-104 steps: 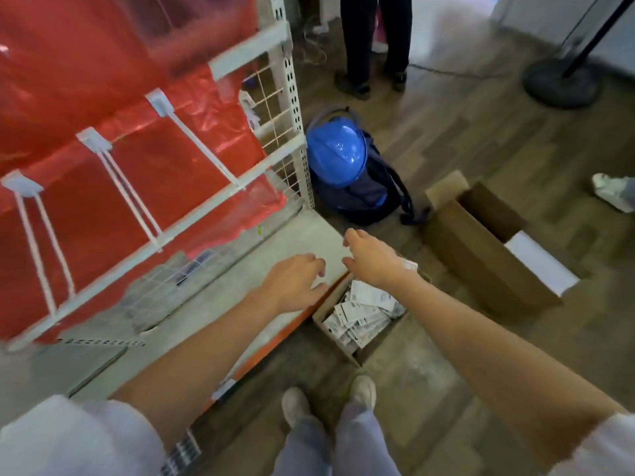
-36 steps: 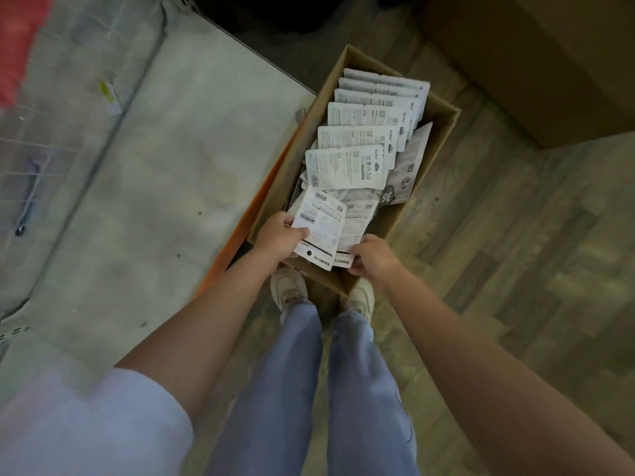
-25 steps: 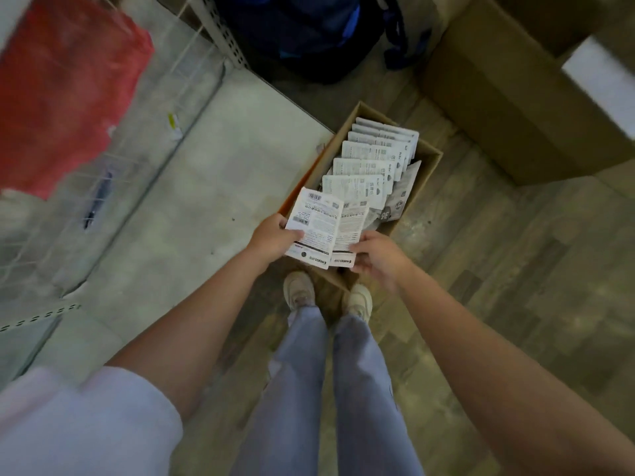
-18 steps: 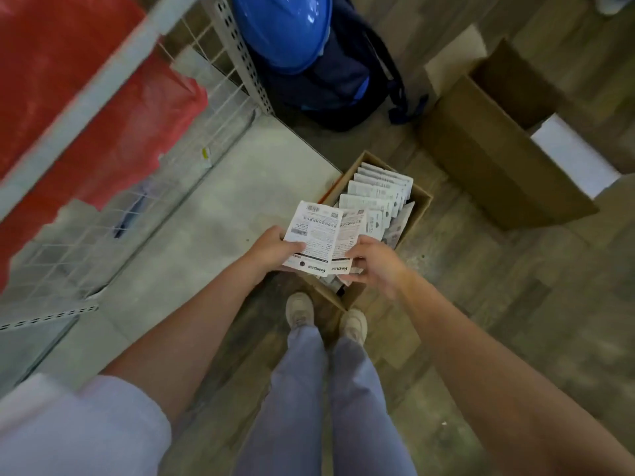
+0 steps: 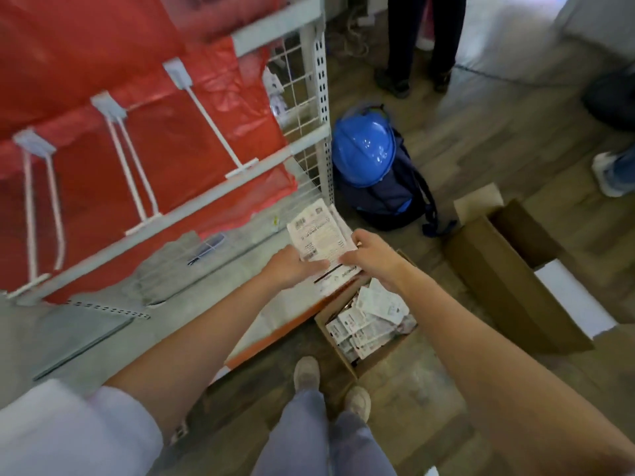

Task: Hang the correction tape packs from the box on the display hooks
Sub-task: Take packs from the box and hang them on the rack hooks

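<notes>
Both hands hold a small stack of white correction tape packs (image 5: 319, 235) above the shelf's front corner. My left hand (image 5: 292, 266) grips the stack from the left and below, and my right hand (image 5: 369, 255) pinches its right edge. Under my right forearm, a small open cardboard box (image 5: 347, 359) on the floor holds several more packs (image 5: 367, 321). White display hooks (image 5: 213, 121) stick out from the red-backed rack on the left, with more hooks (image 5: 130, 163) beside them; all are bare.
A grey base shelf (image 5: 192, 304) with an orange front edge lies under the hooks. A blue helmet (image 5: 362, 151) rests on a dark backpack (image 5: 381, 201) by the rack post. A larger open carton (image 5: 508, 280) stands right. A person's legs (image 5: 419, 42) are at the back.
I lifted a stack of packs out of the small box and raised it toward the rack. My view swung up from the box to the hooks.
</notes>
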`<state>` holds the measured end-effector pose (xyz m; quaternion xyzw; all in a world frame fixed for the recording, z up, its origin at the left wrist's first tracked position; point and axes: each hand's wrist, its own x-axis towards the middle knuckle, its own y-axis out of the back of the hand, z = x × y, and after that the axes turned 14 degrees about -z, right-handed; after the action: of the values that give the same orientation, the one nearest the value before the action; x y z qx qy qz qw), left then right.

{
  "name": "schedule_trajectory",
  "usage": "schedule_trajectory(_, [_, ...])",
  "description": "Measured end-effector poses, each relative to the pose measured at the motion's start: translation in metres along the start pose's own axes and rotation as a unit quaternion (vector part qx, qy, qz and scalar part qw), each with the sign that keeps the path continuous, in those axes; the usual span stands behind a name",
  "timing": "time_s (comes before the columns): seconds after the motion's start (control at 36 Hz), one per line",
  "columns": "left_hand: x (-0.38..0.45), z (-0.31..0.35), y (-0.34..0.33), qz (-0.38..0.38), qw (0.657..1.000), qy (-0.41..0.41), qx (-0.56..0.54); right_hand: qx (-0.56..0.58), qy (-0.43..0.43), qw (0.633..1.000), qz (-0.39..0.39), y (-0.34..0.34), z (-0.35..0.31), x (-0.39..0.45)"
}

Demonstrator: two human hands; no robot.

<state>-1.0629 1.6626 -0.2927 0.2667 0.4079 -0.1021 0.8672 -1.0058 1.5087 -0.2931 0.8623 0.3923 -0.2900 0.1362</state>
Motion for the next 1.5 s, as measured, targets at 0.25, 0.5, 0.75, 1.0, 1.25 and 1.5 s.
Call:
schedule_trajectory(0.25, [-0.060, -0.010, 0.043, 0.151, 0.987, 0.004, 0.061, -0.243, 0.053, 0.967, -0.058, -0.026, -0.083, -0.021])
schedule_trajectory(0.5, [-0.136, -0.028, 0.086, 0.004, 0.989, -0.078, 0.122, -0.359, 0.063, 0.922, -0.133, -0.082, -0.144, -0.052])
schedule_trajectory(0.75, [-0.204, -0.066, 0.124, -0.028, 0.983, -0.179, -0.010, -0.378, 0.155, 0.910, -0.071, -0.145, -0.200, -0.078])
schedule_trajectory(1.0, [-0.247, -0.087, 0.156, 0.044, 0.958, -0.257, -0.121, -0.372, 0.233, 0.898, 0.017, -0.186, -0.231, -0.091])
schedule_trajectory(1.25, [-0.277, -0.115, 0.178, 0.157, 0.860, -0.357, -0.330, -0.324, 0.223, 0.920, -0.004, -0.233, -0.238, -0.105])
schedule_trajectory(1.5, [-0.303, -0.133, 0.188, 0.221, 0.814, -0.370, -0.390, -0.277, 0.278, 0.914, -0.108, -0.287, -0.241, -0.111])
